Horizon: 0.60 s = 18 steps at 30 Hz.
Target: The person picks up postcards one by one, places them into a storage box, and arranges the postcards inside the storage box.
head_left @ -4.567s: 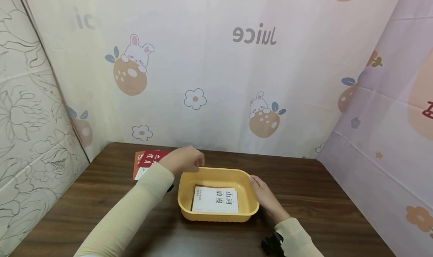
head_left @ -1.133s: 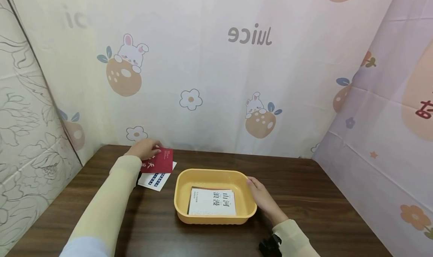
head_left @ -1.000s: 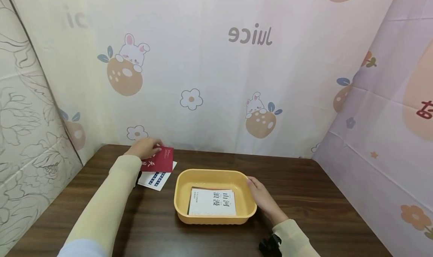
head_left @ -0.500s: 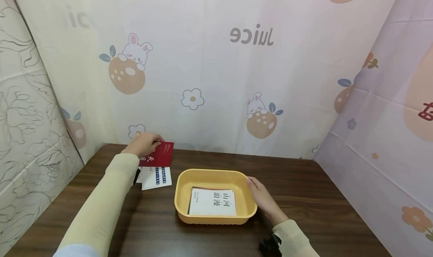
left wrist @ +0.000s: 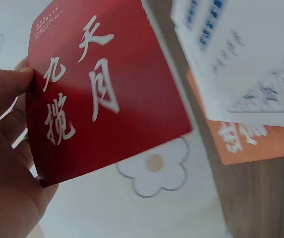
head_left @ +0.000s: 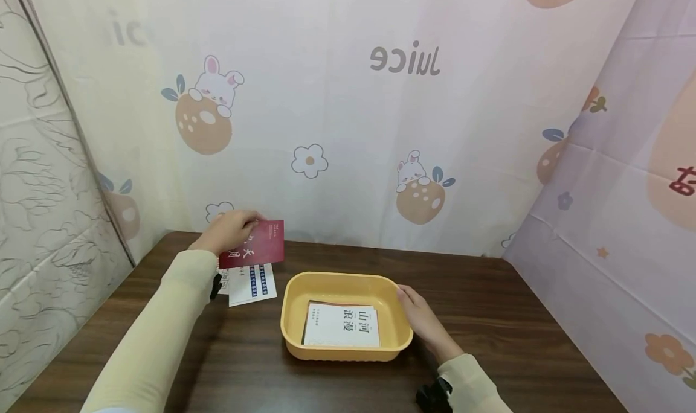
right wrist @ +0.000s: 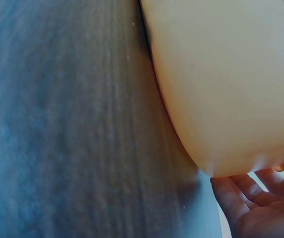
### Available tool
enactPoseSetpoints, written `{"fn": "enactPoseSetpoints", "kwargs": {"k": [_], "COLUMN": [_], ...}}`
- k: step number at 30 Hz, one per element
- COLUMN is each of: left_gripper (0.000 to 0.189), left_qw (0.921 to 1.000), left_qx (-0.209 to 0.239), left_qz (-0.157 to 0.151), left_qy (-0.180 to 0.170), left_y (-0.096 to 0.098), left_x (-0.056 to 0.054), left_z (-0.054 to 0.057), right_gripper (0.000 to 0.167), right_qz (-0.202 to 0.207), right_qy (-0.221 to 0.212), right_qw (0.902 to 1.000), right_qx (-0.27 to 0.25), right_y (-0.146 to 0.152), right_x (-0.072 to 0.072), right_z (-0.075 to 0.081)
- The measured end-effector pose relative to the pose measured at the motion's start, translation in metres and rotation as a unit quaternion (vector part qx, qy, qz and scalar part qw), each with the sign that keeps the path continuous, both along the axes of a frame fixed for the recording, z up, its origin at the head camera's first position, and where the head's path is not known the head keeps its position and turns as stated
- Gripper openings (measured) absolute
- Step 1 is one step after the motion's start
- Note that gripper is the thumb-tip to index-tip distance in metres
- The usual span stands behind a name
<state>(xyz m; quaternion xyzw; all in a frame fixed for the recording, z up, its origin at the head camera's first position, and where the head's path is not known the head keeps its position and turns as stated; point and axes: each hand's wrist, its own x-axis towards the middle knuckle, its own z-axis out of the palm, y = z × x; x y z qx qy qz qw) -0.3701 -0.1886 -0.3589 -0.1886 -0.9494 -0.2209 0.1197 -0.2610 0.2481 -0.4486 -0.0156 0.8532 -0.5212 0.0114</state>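
Observation:
My left hand (head_left: pixel 227 230) pinches a red card (head_left: pixel 261 244) with white Chinese characters by its edge. In the left wrist view the thumb lies on the front of the red card (left wrist: pixel 102 84), with fingers behind it. The card is raised above white printed cards (head_left: pixel 252 284) on the table's left side. An orange card (left wrist: pixel 261 144) shows under the white ones in the left wrist view. My right hand (head_left: pixel 426 319) holds the right end of a yellow plastic tub (head_left: pixel 348 354), thumb at the rim and fingers along the outer wall. White cards (head_left: pixel 341 325) lie inside the tub.
The dark wooden table (head_left: pixel 489 340) runs back to a patterned curtain (head_left: pixel 348 129), with more curtains at both sides. A black wrist device (head_left: pixel 434 395) sits at my right cuff.
My left hand has gone from beside the tub to the cards at left, then lifted the red card off them. The white cards shifted slightly beneath. My right hand stays at the tub.

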Motion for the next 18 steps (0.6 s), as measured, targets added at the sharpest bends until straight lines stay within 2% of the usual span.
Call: {"fn": "enactPoseSetpoints", "kwargs": {"k": [6, 18], "left_gripper": [0.027, 0.026], "left_qw": [0.9993, 0.9972], "left_qx": [0.022, 0.011], "left_qz": [-0.029, -0.073], "left_qy": [0.001, 0.010], "left_y": [0.006, 0.032], "left_x": [0.006, 0.024], "left_z": [0.016, 0.046], "right_gripper": [0.049, 0.048], "right_qz": [-0.002, -0.006], "right_qy": [0.001, -0.004], "right_qw": [1.0000, 0.9999], "right_qx": [-0.010, -0.008], "right_y": [0.000, -0.002], "right_x": [-0.001, 0.000], "right_z": [0.001, 0.002]}}
